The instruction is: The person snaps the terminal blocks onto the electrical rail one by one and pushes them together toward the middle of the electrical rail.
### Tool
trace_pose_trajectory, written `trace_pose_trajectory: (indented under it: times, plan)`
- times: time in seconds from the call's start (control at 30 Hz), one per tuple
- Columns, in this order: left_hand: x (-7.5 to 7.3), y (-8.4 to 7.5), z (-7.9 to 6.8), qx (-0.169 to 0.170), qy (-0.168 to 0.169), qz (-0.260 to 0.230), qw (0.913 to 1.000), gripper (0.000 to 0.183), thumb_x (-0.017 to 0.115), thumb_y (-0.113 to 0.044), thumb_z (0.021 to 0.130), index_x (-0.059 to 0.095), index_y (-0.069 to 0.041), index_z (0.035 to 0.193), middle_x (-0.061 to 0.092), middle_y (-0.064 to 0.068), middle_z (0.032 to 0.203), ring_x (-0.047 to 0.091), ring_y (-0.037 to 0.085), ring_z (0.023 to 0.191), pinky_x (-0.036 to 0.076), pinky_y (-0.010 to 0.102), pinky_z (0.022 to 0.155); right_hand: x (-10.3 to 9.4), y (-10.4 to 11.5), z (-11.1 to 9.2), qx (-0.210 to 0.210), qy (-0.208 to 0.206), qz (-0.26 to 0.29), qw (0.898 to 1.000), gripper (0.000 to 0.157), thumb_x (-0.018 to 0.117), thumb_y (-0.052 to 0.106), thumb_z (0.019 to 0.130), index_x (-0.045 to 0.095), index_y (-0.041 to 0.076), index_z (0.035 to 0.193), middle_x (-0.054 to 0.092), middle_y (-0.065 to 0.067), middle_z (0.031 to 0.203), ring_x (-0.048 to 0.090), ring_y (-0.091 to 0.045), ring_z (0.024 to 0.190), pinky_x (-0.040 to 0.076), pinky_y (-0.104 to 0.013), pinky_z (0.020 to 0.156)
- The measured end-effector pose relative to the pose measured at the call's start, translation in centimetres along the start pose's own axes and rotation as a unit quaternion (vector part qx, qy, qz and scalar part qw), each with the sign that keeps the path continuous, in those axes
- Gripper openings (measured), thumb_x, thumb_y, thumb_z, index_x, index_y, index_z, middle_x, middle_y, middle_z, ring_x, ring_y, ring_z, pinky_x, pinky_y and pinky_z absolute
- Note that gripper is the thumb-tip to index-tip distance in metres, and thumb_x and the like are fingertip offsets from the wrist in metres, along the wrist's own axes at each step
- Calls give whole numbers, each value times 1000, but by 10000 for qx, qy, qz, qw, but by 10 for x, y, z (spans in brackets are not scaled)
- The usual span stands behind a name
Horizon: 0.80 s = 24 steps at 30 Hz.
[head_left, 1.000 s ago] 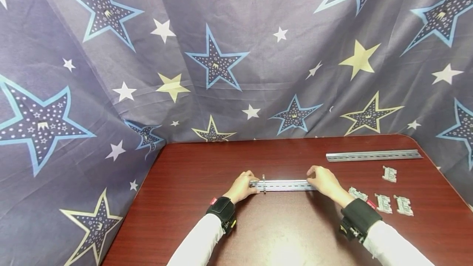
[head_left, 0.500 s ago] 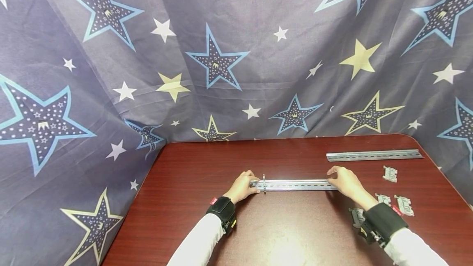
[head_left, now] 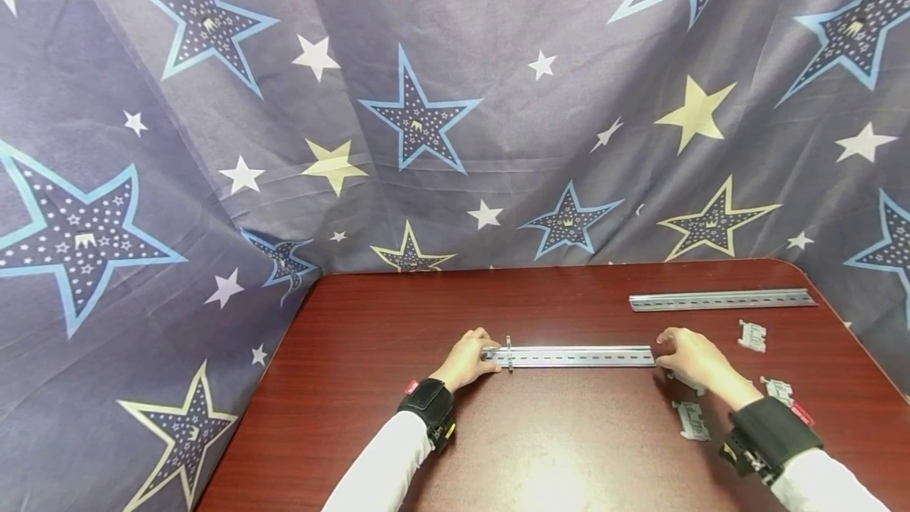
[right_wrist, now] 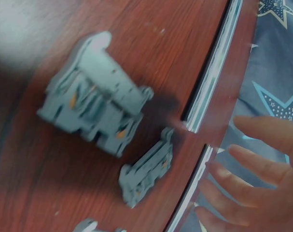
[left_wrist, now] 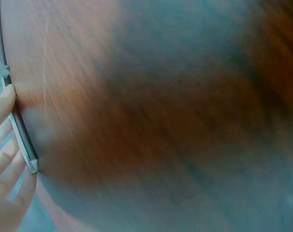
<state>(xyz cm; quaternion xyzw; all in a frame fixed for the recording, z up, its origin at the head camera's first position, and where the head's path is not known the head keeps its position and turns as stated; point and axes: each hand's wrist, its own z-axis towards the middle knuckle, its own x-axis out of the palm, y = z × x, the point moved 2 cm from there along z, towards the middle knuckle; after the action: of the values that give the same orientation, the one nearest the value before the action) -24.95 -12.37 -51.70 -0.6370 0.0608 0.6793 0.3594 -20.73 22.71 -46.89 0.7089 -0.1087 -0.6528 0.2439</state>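
My left hand (head_left: 465, 360) grips the left end of a slotted metal DIN rail (head_left: 576, 356). In the left wrist view its thumb lies along the near edge of the rail (left_wrist: 23, 135), with fingers on the far side. A thin terminal block (head_left: 509, 354) stands upright across the rail, just right of that hand. My right hand (head_left: 697, 358) is at the rail's right end, and its fingers (right_wrist: 247, 166) are spread with nothing between them in the right wrist view. Grey terminal blocks (right_wrist: 95, 96) with orange spots lie near it, some partly hidden under the right arm.
A second DIN rail (head_left: 721, 300) lies at the back right of the brown table (head_left: 398, 310). One terminal block (head_left: 752, 336) sits in front of it, and another terminal block (head_left: 691, 421) lies nearer the front. A star-patterned cloth (head_left: 441, 212) hangs behind the table.
My right hand has slid rightward from over the rail to its right end, baring more of it. The forearm now uncovers a front terminal block. My left hand keeps its place.
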Motion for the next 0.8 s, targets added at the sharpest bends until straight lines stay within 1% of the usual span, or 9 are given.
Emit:
trace_pose_trajectory:
  times: [0.13,0.43,0.53,0.67,0.8]
  plan:
    - [0,0,0,13,-11,-12,10000,32,74,-17,65,68,-7,95,55,8,85,47,18,80,39,27,70,-1,-8,-4,140,182,20,9997,32,64,9,71,55,-11,94,59,-25,87,55,-40,81,42,-49,67]
    - [0,0,0,-8,3,-19,10000,32,74,-18,66,68,-7,95,55,8,86,48,18,81,39,27,70,-2,-16,-9,179,364,0,9992,36,65,8,71,53,-14,98,58,-24,84,56,-38,79,43,-48,65]
    - [1,1,0,-14,3,14,10000,31,74,-18,66,69,-8,95,55,7,86,47,18,81,39,26,70,0,-19,-10,179,373,-65,9991,40,67,8,69,53,-16,98,59,-26,85,56,-40,80,43,-48,67]
    - [2,2,0,-59,-16,-25,10000,31,74,-18,65,69,-8,94,54,6,86,47,17,81,40,26,70,4,-22,-11,245,448,-170,9985,45,70,8,66,52,-18,98,57,-30,89,54,-44,85,42,-50,71]
    - [3,4,0,-61,-38,-34,10000,32,74,-18,65,68,-8,94,54,6,85,48,17,80,40,26,70,9,-25,-12,226,409,-287,9985,43,70,5,65,53,-19,96,56,-31,91,53,-46,87,41,-51,73]
